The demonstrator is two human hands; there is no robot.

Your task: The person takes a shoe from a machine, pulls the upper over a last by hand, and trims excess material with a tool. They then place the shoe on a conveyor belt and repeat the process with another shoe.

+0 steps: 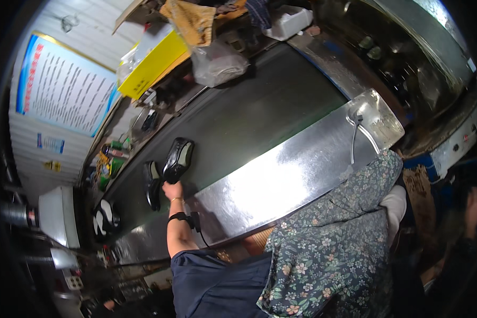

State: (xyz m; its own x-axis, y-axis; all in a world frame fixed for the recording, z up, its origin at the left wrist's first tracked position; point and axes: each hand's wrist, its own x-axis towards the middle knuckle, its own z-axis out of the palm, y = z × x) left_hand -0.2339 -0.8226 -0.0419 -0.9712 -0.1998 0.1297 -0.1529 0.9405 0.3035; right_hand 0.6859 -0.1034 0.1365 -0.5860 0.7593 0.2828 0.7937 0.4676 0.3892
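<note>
My left hand point(172, 190) reaches over the belt with fingers closed at the near end of a glossy black shoe point(169, 174); its fingertips are partly hidden. Pale lining shows inside that shoe. Close on its left lies a second black shoe point(153, 195), apart from my fingers. A bracelet and a black strap with a cable sit on my left forearm. My right hand is out of view.
The dark belt point(259, 114) runs beside a shiny metal ledge point(265, 183). Black-and-white shoes point(106, 217) stand farther left. Bent metal tool point(359, 127) lies on the ledge. A yellow box point(152, 66) and plastic bag point(217, 66) overhang behind. At right, another person's hand point(474, 212) is dim.
</note>
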